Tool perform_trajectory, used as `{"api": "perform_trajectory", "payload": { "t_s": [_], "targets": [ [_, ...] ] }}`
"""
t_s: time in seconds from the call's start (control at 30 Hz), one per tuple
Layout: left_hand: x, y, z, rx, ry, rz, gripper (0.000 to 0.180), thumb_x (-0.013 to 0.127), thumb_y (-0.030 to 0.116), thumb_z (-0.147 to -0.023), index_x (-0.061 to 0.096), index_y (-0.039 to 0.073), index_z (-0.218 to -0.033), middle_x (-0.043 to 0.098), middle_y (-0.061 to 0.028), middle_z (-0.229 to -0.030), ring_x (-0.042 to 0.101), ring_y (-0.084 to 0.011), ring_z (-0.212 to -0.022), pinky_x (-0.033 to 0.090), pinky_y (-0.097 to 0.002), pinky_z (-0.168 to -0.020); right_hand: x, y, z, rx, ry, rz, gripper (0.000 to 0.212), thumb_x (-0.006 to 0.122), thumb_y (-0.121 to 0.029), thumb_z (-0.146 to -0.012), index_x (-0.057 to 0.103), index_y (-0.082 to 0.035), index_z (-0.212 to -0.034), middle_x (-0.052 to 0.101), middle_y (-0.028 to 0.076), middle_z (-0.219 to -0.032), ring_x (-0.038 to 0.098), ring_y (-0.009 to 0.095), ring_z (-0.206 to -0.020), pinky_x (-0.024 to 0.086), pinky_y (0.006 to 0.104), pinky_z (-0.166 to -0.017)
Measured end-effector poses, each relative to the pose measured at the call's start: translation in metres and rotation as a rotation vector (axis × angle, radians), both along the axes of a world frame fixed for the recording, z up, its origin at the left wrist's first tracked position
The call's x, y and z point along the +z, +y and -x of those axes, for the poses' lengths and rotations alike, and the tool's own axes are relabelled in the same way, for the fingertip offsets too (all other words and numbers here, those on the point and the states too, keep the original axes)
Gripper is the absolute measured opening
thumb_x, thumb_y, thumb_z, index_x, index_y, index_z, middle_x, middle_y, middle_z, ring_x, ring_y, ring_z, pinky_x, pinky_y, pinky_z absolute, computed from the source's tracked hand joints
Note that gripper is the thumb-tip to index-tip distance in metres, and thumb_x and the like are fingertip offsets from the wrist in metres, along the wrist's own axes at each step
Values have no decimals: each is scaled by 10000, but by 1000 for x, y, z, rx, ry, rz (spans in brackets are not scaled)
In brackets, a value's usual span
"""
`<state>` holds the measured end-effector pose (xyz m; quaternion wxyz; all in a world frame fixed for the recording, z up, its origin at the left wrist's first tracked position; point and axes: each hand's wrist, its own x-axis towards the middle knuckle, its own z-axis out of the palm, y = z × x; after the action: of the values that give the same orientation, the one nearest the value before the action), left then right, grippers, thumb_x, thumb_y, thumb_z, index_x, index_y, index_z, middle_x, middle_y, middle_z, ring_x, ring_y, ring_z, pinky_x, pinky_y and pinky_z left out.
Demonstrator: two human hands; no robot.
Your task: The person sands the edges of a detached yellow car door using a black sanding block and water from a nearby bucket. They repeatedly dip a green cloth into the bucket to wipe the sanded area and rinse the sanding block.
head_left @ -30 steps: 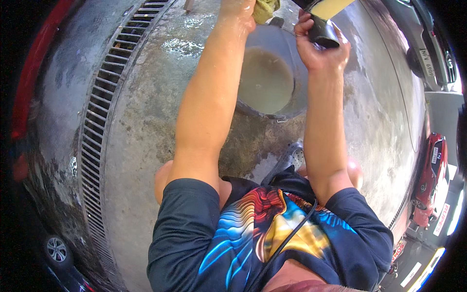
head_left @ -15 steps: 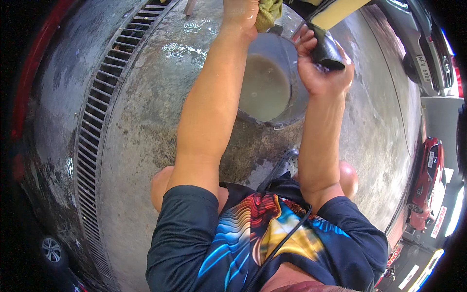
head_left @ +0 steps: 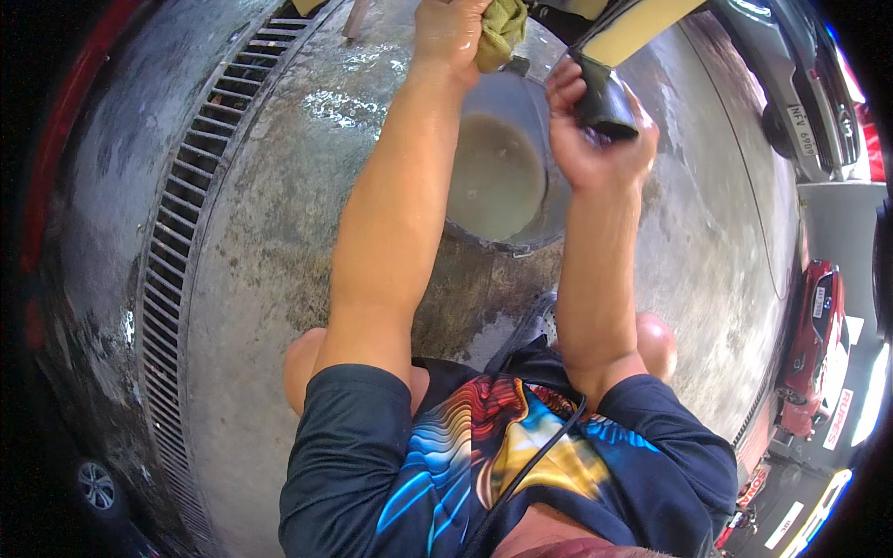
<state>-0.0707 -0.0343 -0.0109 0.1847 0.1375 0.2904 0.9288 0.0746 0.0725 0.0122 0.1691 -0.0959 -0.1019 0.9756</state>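
L hand (head_left: 453,39) is gripping an olive-green cloth (head_left: 503,35), fingers closed on it, right up at the head view's top edge, so pt. of the grip is getting cut off. Skin there is looking wet. The cloth is bunching up on the hand's R side, near the bucket's far rim.

R hand (head_left: 605,153) is clamping the blk end of a long blk & pale-yellow piece (head_left: 642,33), fingers curling round one side, the rest of the hand backing the other. The piece is slanting up & off to the R, its far end running out of view; can't tell what it's joining onto.

Btwn the two forearms a big round bucket (head_left: 523,249) is standing on the concrete floor (head_left: 251,307), w/ cloudy greyish water (head_left: 500,181) sitting inside. Both hands are staying clear of the water.

The person is squatting, knees showing either side, wearing a dk tee (head_left: 349,446) w/ a bright multicolor print; a grey shoe (head_left: 546,321) is peeking out just below the bucket.

Further off L, a long metal drain grate (head_left: 167,270) is curving down the floor. Over R, a dk grey car (head_left: 805,102) is parking up top, a red car (head_left: 809,353) is sitting lower, & a thin dk line (head_left: 755,186) is running along the concrete.
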Motion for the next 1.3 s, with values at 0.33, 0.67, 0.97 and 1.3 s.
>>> {"api": "perform_trajectory", "payload": {
  "t_s": [0.33,0.67,0.97,1.3],
  "targets": [
    [4,4,-2,127,11,-4,255,853,258,-911,669,106,-1002,560,36,-675,508,-129,-492,394,-306,-457,-5,17,-2,-78,-91,-66,443,435,-243,-1008,527,85,-1290,622,261,-1149,652,378,-976,621,411,-771],
    [-1,2,2,77,-15,27,252,851,274,-914,672,104,-968,561,22,-659,508,-125,-480,388,-311,-445,1,6,1,-34,-44,-60,448,431,-242,-1004,532,78,-1301,611,267,-1145,640,354,-992,616,425,-784],
    [2,-2,-3,57,34,9,259,851,274,-912,650,112,-936,554,16,-644,504,-131,-470,387,-313,-435,5,9,5,-89,-88,-100,502,393,-253,-1011,508,123,-1323,581,286,-1205,599,394,-1039,572,458,-815],
    [5,-2,-3,30,66,-26,267,833,293,-929,644,104,-937,536,19,-642,495,-130,-471,370,-311,-434,10,10,-3,-139,-98,-79,378,413,-200,-1017,569,69,-1231,631,237,-1160,632,372,-987,594,509,-834]
  ]
}}
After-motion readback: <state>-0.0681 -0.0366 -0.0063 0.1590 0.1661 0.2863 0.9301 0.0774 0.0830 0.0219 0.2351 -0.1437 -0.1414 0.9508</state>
